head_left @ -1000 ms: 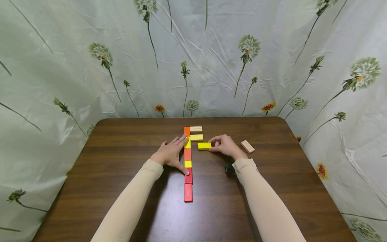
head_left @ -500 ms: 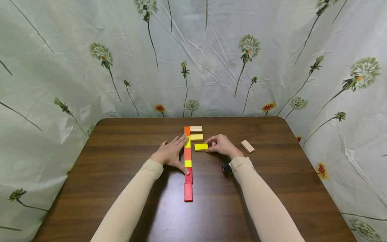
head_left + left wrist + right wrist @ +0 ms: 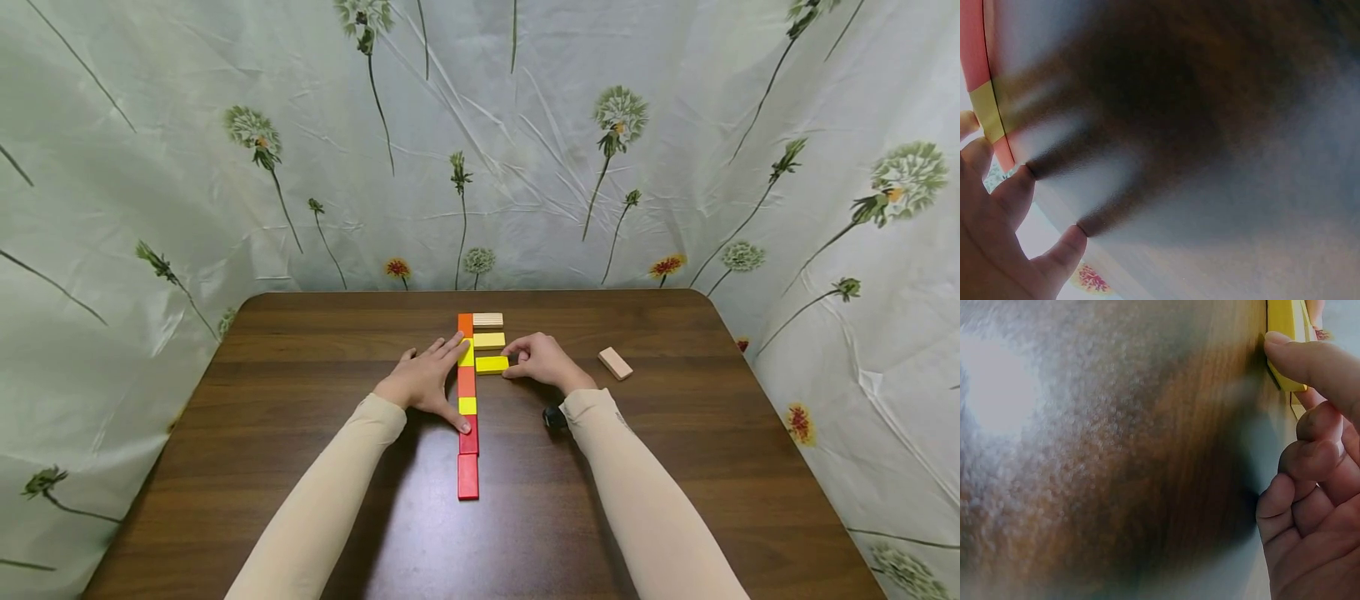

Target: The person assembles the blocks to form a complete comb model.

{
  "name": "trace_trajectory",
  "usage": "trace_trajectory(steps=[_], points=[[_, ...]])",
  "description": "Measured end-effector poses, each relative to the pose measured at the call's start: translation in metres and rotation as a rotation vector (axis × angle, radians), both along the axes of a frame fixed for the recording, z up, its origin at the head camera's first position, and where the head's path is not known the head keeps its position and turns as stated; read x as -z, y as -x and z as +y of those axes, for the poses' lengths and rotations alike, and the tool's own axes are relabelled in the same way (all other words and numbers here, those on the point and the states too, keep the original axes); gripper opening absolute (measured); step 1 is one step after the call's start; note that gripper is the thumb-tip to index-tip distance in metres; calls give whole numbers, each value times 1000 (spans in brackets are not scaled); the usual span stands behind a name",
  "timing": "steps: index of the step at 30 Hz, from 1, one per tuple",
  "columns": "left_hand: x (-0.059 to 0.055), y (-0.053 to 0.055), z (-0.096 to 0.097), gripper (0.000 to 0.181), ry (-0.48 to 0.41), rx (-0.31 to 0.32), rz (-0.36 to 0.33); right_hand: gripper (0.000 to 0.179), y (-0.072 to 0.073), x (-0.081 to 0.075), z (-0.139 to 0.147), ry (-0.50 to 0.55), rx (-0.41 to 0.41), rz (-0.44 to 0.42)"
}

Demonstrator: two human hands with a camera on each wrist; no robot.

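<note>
A column of red, orange and yellow blocks runs away from me down the middle of the table; the nearest is a red block [image 3: 468, 477]. My left hand [image 3: 426, 379] spreads its fingers along the column, thumb on another red block [image 3: 468, 442] and fingertips on a yellow block [image 3: 467, 357]. My right hand [image 3: 543, 363] pinches the right end of a bright yellow block [image 3: 491, 365] between thumb and forefinger. That block lies crosswise, its left end at the column. In the right wrist view the thumb presses the yellow block [image 3: 1285, 344] and the other fingers curl.
Beyond the yellow block lie a pale yellow block [image 3: 489, 340] and a striped natural-wood block [image 3: 488, 319], both crosswise beside the column. A pinkish wooden block [image 3: 616, 364] lies apart on the right. A flowered curtain [image 3: 480, 167] hangs behind the brown table [image 3: 300, 467].
My right hand has slid the bright yellow block leftward, from a gap off the column up to its right side. The left hand has stayed put.
</note>
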State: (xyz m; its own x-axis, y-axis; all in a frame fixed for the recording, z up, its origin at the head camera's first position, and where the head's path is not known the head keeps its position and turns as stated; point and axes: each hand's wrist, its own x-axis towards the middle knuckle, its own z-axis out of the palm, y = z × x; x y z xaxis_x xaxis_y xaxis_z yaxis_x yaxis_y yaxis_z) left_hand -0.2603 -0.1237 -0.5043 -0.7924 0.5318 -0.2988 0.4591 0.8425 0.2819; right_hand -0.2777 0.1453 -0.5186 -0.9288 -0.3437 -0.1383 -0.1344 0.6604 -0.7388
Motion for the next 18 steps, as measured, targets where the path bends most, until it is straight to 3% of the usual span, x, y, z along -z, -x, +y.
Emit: trace_trajectory(steps=[18], points=[[2, 0, 0, 152, -6, 2, 8, 32, -1, -2, -3, 8, 1, -27]])
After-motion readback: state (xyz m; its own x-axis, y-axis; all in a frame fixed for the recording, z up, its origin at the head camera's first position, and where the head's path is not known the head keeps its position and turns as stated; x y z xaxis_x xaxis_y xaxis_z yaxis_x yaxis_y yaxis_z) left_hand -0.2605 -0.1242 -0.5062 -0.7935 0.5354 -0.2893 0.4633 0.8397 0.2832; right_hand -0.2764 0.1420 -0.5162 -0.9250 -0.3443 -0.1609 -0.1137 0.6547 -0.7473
